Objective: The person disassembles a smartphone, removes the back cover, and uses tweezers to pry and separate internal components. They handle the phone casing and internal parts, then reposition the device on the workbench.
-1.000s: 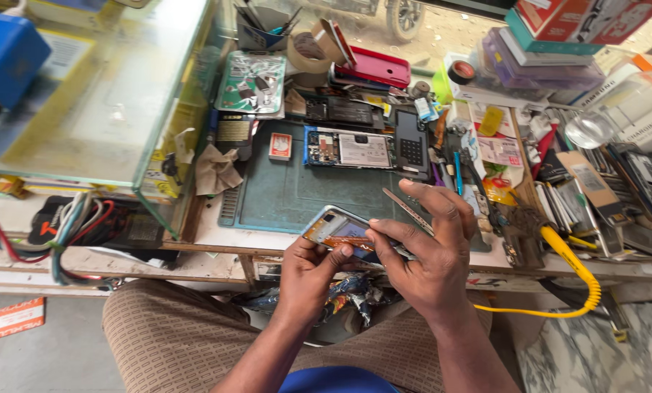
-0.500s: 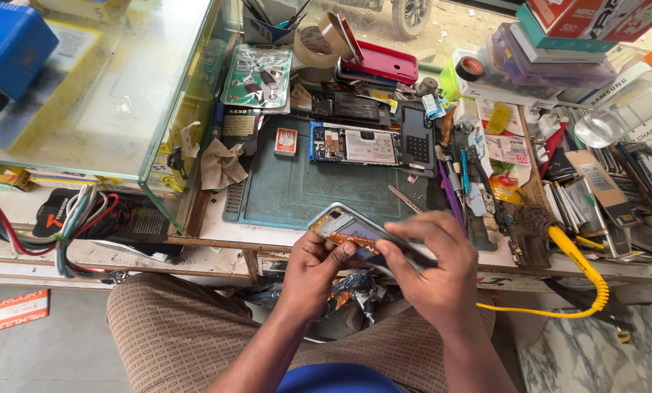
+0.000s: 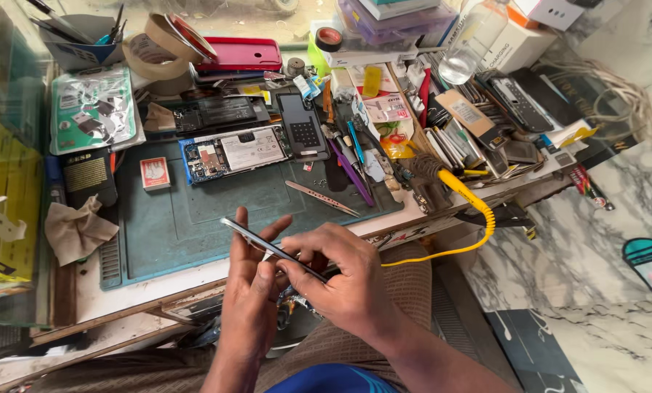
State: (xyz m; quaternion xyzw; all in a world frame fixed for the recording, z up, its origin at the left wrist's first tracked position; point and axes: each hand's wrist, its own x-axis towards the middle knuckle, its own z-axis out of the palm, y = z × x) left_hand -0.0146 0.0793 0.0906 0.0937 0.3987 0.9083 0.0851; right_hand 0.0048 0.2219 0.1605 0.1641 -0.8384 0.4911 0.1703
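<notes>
Here, from the head view, the left hand and right hand both close their grip on a thin phone panel, held edge-on above the lap just in front of the bench. Tweezers and an opened phone lie on the green mat.

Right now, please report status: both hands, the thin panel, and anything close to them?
Left hand and right hand grip thin phone panel edge-on, above bench edge. Tweezers lie apart on green mat. Nothing blocks.
</notes>
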